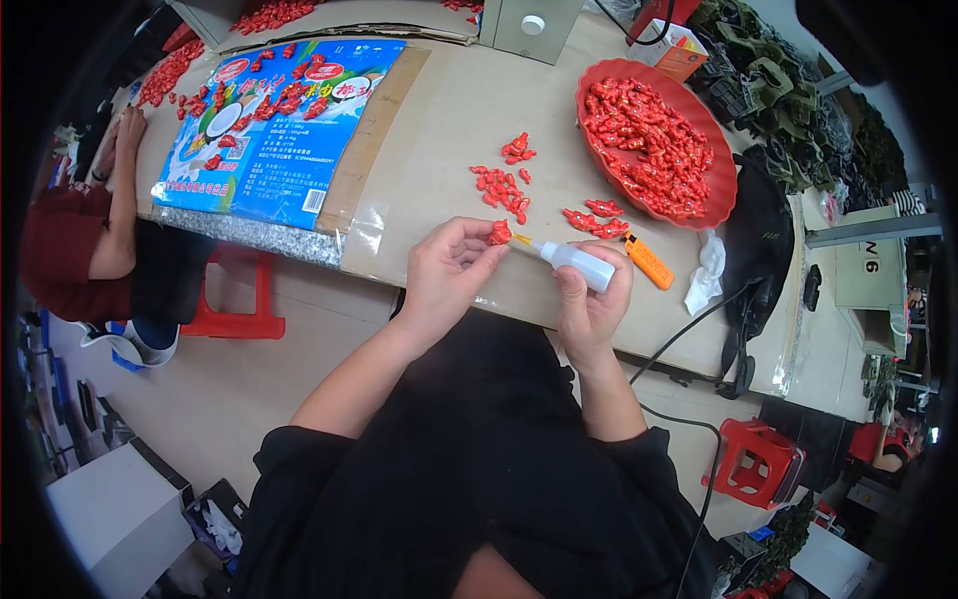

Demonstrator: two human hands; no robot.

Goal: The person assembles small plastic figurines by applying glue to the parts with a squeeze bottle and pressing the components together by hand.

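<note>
Over the table's near edge, my left hand (449, 270) pinches a small glossy red figurine (500, 232) between thumb and fingertips. My right hand (594, 309) is wrapped round a white squeeze bottle (584, 266), tilted so its yellow nozzle (522, 240) points at the figurine. The nozzle tip is at or very near the red piece; whether it touches I cannot tell. Just beyond my hands lie small loose red pieces (502, 192) in a cluster. Several longer red figurines (597, 222) rest to their right, beside an orange tool with a black end (651, 262).
A red scalloped tray (725, 185) heaped with red figurines stands at the right. Crumpled white tissue (707, 272) and a black bag (760, 250) with a dark cable lie beside it. Blue printed cardboard (289, 170) bears more pieces at left, where another person (85, 235) sits.
</note>
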